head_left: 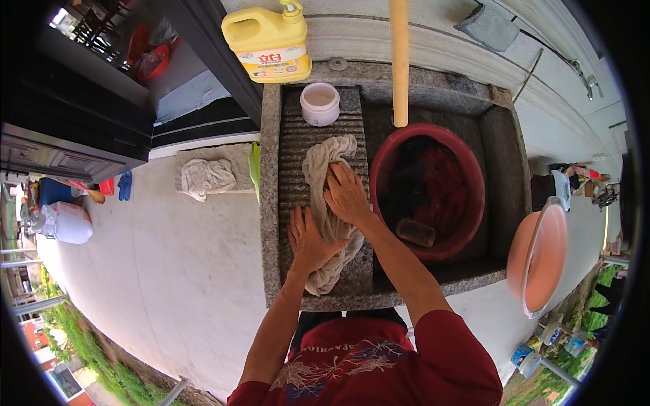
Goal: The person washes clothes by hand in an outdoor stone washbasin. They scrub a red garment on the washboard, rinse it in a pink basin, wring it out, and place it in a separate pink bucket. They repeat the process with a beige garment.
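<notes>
A wet beige cloth (323, 220) lies bunched lengthwise on the ridged stone washboard (291, 149) of a stone sink. My right hand (347, 195) presses on the cloth's upper middle, its fingers curled over the fabric. Lower and to the left is my left hand (310, 242), fingers stretched out along the cloth's left edge and thumb reaching across it. To the right, a dark red basin (479, 203) in the sink holds dark and red clothes in liquid. A brownish block (415, 233) sits inside the basin near its front.
A lilac tub (319, 104) stands at the washboard's far end, behind it a yellow detergent jug (267, 47). A pale pole (400, 61) reaches over the sink. Right of the sink is a peach basin (546, 257); at left another cloth (206, 177) lies on a slab.
</notes>
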Motion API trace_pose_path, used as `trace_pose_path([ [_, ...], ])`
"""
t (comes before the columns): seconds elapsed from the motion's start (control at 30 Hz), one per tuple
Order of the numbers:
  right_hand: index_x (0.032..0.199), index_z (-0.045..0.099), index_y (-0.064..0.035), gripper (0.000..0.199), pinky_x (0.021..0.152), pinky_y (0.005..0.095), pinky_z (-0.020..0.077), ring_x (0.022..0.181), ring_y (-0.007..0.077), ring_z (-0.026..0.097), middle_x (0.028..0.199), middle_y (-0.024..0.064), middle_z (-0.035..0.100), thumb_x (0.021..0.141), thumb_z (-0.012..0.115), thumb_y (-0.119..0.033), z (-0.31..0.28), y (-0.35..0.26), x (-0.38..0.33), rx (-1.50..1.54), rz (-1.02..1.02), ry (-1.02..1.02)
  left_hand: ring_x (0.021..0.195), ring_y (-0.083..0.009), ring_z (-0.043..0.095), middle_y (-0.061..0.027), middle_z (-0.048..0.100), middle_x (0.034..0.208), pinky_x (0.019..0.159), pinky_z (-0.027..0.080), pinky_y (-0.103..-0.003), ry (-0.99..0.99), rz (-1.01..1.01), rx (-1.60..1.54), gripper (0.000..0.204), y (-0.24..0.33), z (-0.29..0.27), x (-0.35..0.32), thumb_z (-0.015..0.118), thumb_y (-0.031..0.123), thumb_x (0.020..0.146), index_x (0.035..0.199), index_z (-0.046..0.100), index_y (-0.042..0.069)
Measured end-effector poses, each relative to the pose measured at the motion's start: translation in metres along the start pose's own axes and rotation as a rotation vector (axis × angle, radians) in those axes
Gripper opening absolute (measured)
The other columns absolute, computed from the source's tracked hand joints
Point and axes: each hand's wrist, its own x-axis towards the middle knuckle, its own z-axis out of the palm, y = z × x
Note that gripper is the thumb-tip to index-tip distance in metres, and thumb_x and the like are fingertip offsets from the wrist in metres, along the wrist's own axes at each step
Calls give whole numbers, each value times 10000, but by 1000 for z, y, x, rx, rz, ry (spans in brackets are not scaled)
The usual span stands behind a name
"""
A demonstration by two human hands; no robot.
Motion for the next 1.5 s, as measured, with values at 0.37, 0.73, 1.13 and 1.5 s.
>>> trace_pose_path([
  [0.37, 980, 553, -110, 140, 823, 407, 368, 911, 232, 498, 911, 32, 527, 869, 596, -184, -21, 5, -17, 326, -129, -188, 1408, -313, -121, -166, -87, 1526, 1104, -49, -522, -185, -135, 80, 1300, 11, -7, -5, 725, 589, 558, 1462, -44, 58],
  [0.73, 808, 619, -13, 168, 529, 337, 491, 918, 298, 488, 946, 146, 502, 716, 683, -137, 18, -6, 76, -139, 84, 84, 1364, -386, 124, -233, 172, 1445, 1073, 151, -549, 137, -30, 20, 1041, 11, 21, -22, 778, 436, 583, 1366, 218, 38],
  [1.13, 949, 553, -39, 139, 725, 416, 523, 831, 250, 612, 924, 125, 606, 813, 528, -53, -38, 45, 68, 2007, 709, 294, 976, -367, 532, -170, 467, 1073, 774, 451, -462, 307, 0, -146, 718, 62, -73, -90, 722, 65, 633, 1267, 384, 81],
  [1.5, 1221, 498, -51, 507, 936, 451, 326, 1214, 253, 423, 1221, 125, 476, 779, 638, -254, -52, -1, 16, -148, -144, -369, 1047, -318, 448, -158, 454, 1206, 848, 346, -437, 463, 273, 232, 571, 27, -49, -29, 770, 311, 644, 1146, 580, 119],
])
